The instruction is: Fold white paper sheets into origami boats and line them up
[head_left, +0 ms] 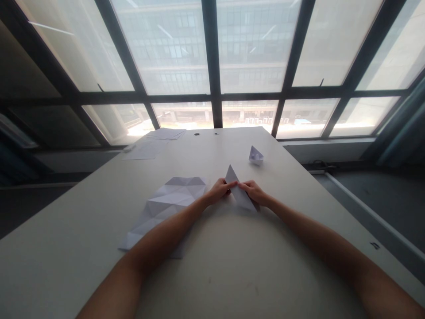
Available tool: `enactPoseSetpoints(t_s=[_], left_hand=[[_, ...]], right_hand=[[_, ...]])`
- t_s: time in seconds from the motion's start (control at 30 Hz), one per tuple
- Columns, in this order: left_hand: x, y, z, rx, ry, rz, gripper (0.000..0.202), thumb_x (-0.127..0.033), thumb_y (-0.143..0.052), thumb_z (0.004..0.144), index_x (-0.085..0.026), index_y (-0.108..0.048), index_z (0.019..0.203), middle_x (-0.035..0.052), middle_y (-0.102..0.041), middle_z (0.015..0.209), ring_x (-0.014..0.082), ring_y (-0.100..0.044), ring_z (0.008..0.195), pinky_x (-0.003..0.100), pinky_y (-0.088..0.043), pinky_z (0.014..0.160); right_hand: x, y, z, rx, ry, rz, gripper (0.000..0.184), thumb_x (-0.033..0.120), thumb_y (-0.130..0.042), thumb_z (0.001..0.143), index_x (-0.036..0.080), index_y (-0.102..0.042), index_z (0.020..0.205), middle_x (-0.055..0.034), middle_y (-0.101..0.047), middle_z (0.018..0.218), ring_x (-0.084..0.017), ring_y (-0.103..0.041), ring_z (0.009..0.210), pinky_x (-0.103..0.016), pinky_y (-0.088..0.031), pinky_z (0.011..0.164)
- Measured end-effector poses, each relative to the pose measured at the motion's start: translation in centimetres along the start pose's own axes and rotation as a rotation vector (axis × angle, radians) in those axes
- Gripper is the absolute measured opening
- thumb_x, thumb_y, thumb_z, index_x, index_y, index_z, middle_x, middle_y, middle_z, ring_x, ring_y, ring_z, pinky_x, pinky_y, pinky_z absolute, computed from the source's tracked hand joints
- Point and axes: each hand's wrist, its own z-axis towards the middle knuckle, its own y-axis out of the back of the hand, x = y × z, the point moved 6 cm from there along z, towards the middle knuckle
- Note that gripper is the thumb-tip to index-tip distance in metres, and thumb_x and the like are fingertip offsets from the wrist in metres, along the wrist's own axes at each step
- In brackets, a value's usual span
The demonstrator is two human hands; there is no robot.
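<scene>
A folded piece of white paper [242, 198], pointed at its top and its lower right, is held between both hands just over the table. My left hand [220, 189] grips its left edge, thumb lying across the front face and fingers behind. From the other side my right hand [255, 192] pinches it, its thumb meeting the left thumb near the middle. The fingers behind the paper are partly hidden. Under and beside my left forearm lies a creased sheet of paper [166, 199]. Beyond my right hand stands a small folded paper boat [255, 156].
Several flat paper sheets [142, 149] lie at the far left of the white table [96, 217]. Two small dark round spots [196, 134] show near its far edge. A small dark mark [374, 245] is by the right edge. Large framed windows [179, 48] rise behind.
</scene>
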Motion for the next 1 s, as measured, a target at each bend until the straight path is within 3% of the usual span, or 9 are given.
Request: enactPoseSetpoints(t_s=[0.13, 0.27, 0.4, 0.63, 0.83, 1.0], left_hand=[[0.3, 0.3, 0.0, -0.05, 0.026, -0.017, 0.056, -0.065, -0.072, 0.074, -0.015, -0.054, 0.057, -0.004, -0.043, 0.047, 0.0062, -0.033, 0.041, 0.023, -0.019, 0.042], [0.6, 0.5, 0.4, -0.113, -0.006, -0.14, 0.053, -0.062, -0.076, 0.071, -0.017, -0.05, 0.06, -0.0076, -0.036, 0.048, 0.0054, -0.027, 0.042, 0.023, -0.018, 0.042], [0.6, 0.7, 0.5, -0.169, -0.036, -0.148, 0.054, -0.063, -0.076, 0.069, -0.017, -0.05, 0.06, -0.0077, -0.035, 0.049, 0.0056, -0.027, 0.043, 0.023, -0.018, 0.042], [-0.9, -0.3, -0.3, 0.006, -0.087, 0.063, 0.052, -0.06, -0.074, 0.074, -0.015, -0.055, 0.055, -0.0032, -0.045, 0.049, 0.0072, -0.035, 0.046, 0.023, -0.022, 0.046], [-0.8, 0.2, -0.3, -0.067, -0.09, 0.04, 0.055, -0.062, -0.072, 0.075, -0.015, -0.054, 0.052, -0.0022, -0.046, 0.046, 0.0075, -0.035, 0.044, 0.024, -0.021, 0.045], [0.2, 1.1, 0.6, -0.208, -0.082, -0.113, 0.062, -0.071, -0.067, 0.075, -0.018, -0.048, 0.05, -0.0028, -0.043, 0.043, 0.0067, -0.032, 0.041, 0.025, -0.02, 0.044]], right_hand=[[0.0, 0.0, 0.0, 0.012, -0.003, -0.013, 0.055, 0.067, -0.06, 0.08, 0.015, -0.06, 0.062, 0.0039, -0.044, 0.051, -0.008, -0.033, 0.047, -0.023, -0.023, 0.043], [-0.1, -0.7, -0.2, 0.123, -0.035, 0.019, 0.046, 0.059, -0.073, 0.076, 0.013, -0.071, 0.08, 0.0003, -0.061, 0.063, -0.01, -0.047, 0.052, -0.021, -0.033, 0.047], [-0.5, -1.1, -0.4, 0.143, -0.146, 0.085, 0.046, 0.052, -0.082, 0.069, 0.011, -0.075, 0.088, -0.0072, -0.072, 0.076, -0.014, -0.06, 0.058, -0.023, -0.042, 0.051], [0.4, -0.7, -0.6, 0.042, -0.065, 0.12, 0.042, 0.05, -0.078, 0.074, 0.01, -0.077, 0.085, -0.0074, -0.071, 0.07, -0.013, -0.059, 0.056, -0.023, -0.041, 0.052], [1.0, -1.1, -0.8, 0.112, -0.111, 0.025, 0.028, 0.038, -0.077, 0.071, 0.011, -0.075, 0.078, -0.0084, -0.073, 0.07, -0.015, -0.063, 0.06, -0.024, -0.045, 0.057], [1.4, -1.0, -1.1, 0.143, -0.136, -0.001, 0.027, 0.038, -0.075, 0.073, 0.012, -0.072, 0.073, -0.0069, -0.072, 0.066, -0.012, -0.059, 0.054, -0.022, -0.04, 0.051]])
